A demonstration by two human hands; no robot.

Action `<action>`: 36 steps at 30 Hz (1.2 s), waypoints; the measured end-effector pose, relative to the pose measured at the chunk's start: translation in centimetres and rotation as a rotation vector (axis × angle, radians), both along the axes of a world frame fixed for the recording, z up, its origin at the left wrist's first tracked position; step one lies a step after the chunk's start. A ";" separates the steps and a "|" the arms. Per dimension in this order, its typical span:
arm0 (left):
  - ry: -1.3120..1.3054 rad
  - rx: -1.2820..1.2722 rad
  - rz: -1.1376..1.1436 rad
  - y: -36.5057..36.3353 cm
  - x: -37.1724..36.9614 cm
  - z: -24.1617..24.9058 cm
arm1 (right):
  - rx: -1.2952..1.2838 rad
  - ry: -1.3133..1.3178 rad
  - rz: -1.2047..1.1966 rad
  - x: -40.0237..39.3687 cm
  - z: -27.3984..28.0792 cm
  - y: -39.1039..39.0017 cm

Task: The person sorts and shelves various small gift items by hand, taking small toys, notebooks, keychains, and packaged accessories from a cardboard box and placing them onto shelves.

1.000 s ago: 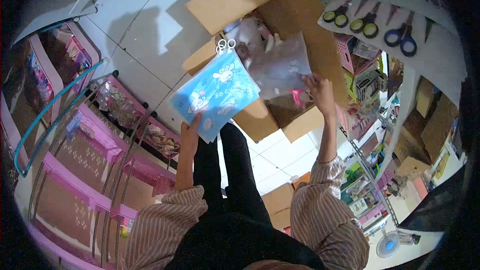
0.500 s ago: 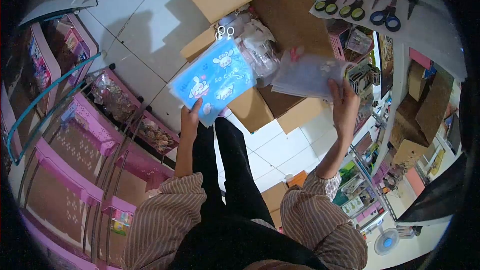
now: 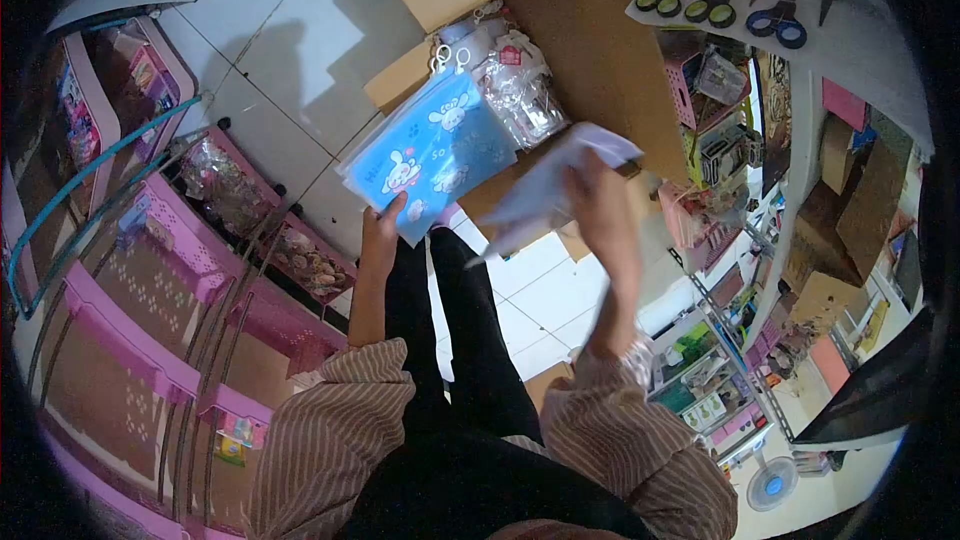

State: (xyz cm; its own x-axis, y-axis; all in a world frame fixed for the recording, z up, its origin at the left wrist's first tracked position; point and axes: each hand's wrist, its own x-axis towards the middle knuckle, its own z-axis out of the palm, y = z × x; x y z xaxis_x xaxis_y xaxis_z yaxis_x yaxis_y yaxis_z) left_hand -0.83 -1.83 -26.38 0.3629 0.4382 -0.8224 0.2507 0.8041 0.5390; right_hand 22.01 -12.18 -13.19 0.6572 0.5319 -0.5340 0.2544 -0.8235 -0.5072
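My left hand [image 3: 383, 225] grips the lower corner of a stack of blue zip pouches [image 3: 435, 155] printed with white cartoon bunnies and lettering. White rings stick up from the stack's top edge. To the right, my right hand [image 3: 605, 202] is closed on a pale translucent pouch [image 3: 550, 180], which is tilted and smeared by motion. Behind both lies an open cardboard box [image 3: 590, 55] on the floor, holding clear plastic packets [image 3: 520, 90]. The pouches hide part of the box's near side.
Pink rack baskets [image 3: 140, 335] line the left. Scissors [image 3: 775, 25] lie on a white shelf at the upper right. Stacked goods [image 3: 700, 380] and a small fan [image 3: 773, 485] are on the right. White floor tiles [image 3: 290, 50] surround the box.
My right hand has swung left toward the blue pouches, turning the pale pouch, which now blurs. The packets in the box show more. My left hand stays nearly still.
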 end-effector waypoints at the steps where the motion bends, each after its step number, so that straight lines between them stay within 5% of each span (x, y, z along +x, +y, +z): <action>1: -0.039 -0.050 0.026 -0.1 -0.1 0.0 | 0.055 -0.026 0.022 -0.7 -2.3 1.2; 5: -0.081 -0.150 0.149 -0.2 0.1 -0.5 | 0.230 0.581 -0.527 -2.1 -7.6 3.5; 10: -0.198 0.060 -0.065 -0.1 -1.1 -2.6 | 0.281 0.639 -0.695 -3.1 -6.1 2.3; 12: -0.227 -0.394 0.257 0.6 -0.4 -2.1 | 0.274 0.672 -0.691 -3.1 -3.6 1.9; 15: -0.158 -0.217 0.123 0.4 -1.2 -3.5 | 0.298 0.659 -0.699 -4.0 -0.4 1.0; 17: -0.268 -0.318 0.290 0.1 -2.7 -5.4 | 0.244 0.697 -0.752 -4.6 1.5 0.6; 18: -0.192 -0.308 0.137 0.4 -2.9 -5.1 | 0.193 0.736 -0.806 -4.9 2.2 0.2; 19: -0.114 -0.296 -0.017 0.6 -3.1 -4.7 | 0.192 0.738 -0.805 -5.1 2.5 -0.6; 20: -0.162 -0.378 0.107 2.1 0.3 0.6 | 0.197 0.776 -0.697 -5.1 2.6 -1.7; 23: -0.157 -0.460 0.069 1.8 -1.4 -3.4 | 0.289 0.736 -0.590 -4.4 3.5 -2.4; 26: -0.227 -0.362 0.070 1.8 -1.1 -3.7 | 0.115 0.816 -0.227 -1.6 4.4 -1.4; 29: -0.232 -0.368 0.067 1.5 -1.5 -4.5 | -0.018 0.832 -0.028 -0.2 -1.5 -1.5; 33: -0.219 -0.379 0.081 1.1 -1.2 -3.9 | -0.062 0.878 -0.193 1.8 -10.4 2.7; 35: -0.468 -0.481 0.244 1.1 -0.9 -3.5 | -0.018 1.082 -0.491 2.1 -14.0 4.9; 36: -0.327 -0.422 0.101 0.9 -1.8 -4.0 | -0.001 1.096 -0.491 2.2 -15.4 5.7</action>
State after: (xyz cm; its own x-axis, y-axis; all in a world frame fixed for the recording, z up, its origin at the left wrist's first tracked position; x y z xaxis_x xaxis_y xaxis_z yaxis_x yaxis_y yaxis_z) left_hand -2.60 -0.89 -30.42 0.6028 0.1404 -0.7855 0.0341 0.9790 0.2011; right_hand 24.23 -6.50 -28.56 -0.0142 0.3506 -0.9364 -0.6533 -0.7122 -0.2568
